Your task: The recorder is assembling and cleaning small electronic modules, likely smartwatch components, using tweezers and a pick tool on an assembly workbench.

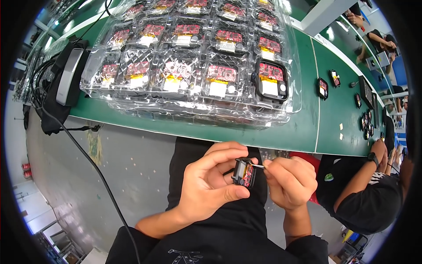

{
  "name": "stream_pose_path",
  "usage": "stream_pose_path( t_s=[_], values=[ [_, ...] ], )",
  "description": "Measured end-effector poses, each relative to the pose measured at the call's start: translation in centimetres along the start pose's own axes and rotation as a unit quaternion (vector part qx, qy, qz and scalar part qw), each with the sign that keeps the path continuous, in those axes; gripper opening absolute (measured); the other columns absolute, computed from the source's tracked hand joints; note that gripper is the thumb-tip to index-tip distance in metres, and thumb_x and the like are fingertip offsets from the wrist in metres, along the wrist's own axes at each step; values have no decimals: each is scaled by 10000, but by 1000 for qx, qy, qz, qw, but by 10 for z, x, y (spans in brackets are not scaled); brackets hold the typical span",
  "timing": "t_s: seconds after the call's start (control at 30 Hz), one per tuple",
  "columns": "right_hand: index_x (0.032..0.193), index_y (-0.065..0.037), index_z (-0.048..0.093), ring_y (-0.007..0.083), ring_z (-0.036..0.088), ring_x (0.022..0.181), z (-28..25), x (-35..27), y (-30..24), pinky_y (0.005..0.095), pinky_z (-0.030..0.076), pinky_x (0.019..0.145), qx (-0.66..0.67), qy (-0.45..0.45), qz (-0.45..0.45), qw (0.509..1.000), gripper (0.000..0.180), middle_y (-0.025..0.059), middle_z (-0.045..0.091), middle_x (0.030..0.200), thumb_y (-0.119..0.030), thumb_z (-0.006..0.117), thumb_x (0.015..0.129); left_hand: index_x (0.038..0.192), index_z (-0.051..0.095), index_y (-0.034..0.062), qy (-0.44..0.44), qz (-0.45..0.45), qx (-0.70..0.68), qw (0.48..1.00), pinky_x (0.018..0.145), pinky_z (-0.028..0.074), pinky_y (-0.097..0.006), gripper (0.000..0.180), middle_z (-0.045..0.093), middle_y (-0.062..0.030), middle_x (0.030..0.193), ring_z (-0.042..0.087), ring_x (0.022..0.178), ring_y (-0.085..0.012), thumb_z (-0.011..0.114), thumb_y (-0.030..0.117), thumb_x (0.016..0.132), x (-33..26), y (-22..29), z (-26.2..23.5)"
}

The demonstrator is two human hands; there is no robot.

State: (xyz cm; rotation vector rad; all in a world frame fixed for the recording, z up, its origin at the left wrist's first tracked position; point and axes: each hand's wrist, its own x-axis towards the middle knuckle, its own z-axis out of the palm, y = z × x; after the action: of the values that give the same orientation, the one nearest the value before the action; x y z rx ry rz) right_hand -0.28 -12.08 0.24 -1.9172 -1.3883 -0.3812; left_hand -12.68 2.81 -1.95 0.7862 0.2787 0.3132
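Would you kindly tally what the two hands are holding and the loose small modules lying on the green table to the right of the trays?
Black-framed module with red board in the left hand: 1
Thin metal tool in the right hand: 1
Loose small modules on the green table, e.g.: 3
Total: 5
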Motion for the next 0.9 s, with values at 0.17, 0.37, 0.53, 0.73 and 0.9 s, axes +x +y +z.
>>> stream_pose_path(
  t_s=[0.17, 0.37, 0.53, 0.73, 0.9],
  values=[
    [918, -14, 735, 153, 524, 522, 2, 0, 1, 283, 374, 448, 20, -9, 13, 1000, 285, 51, 659, 764, 20, 811, 646, 1278, 577, -52, -4, -1, 3, 1000, 1058, 509, -453, 686, 497, -180, 1344, 616, 1183, -333, 905, 219, 740, 0, 0, -1],
    [926, -3, 732, 158, 518, 518, 4, -3, 0, 285, 382, 451, 1, -4, 5, 1000, 295, 62, 665, 781, 32, 799, 641, 1319, 543, -61, -66, 5, -12, 998, 1070, 516, -411, 613, 427, -130, 1400, 532, 1300, -296, 821, -53, 773, -1, -5, -12],
    [935, 7, 731, 162, 527, 524, 9, -4, -8, 283, 386, 453, -15, 4, 20, 1000, 306, 69, 668, 790, 49, 783, 636, 1314, 531, -62, -53, 17, -16, 998, 1062, 519, -400, 609, 438, -121, 1379, 535, 1290, -282, 814, -71, 775, -1, -5, -10],
    [936, 22, 728, 174, 553, 533, 16, -10, -14, 278, 418, 464, -13, 27, 47, 998, 296, 80, 668, 792, 55, 784, 648, 1296, 520, -51, -29, 29, -34, 999, 1037, 538, -390, 586, 451, -122, 1353, 532, 1290, -273, 797, -101, 782, -5, -11, -3],
    [933, 31, 725, 179, 566, 536, 21, -9, -16, 275, 433, 470, -3, 35, 60, 998, 278, 81, 665, 788, 51, 792, 664, 1288, 517, -45, -14, 56, -30, 998, 1040, 544, -406, 585, 456, -127, 1345, 530, 1293, -282, 791, -117, 776, -4, -13, 0]
  ],
)
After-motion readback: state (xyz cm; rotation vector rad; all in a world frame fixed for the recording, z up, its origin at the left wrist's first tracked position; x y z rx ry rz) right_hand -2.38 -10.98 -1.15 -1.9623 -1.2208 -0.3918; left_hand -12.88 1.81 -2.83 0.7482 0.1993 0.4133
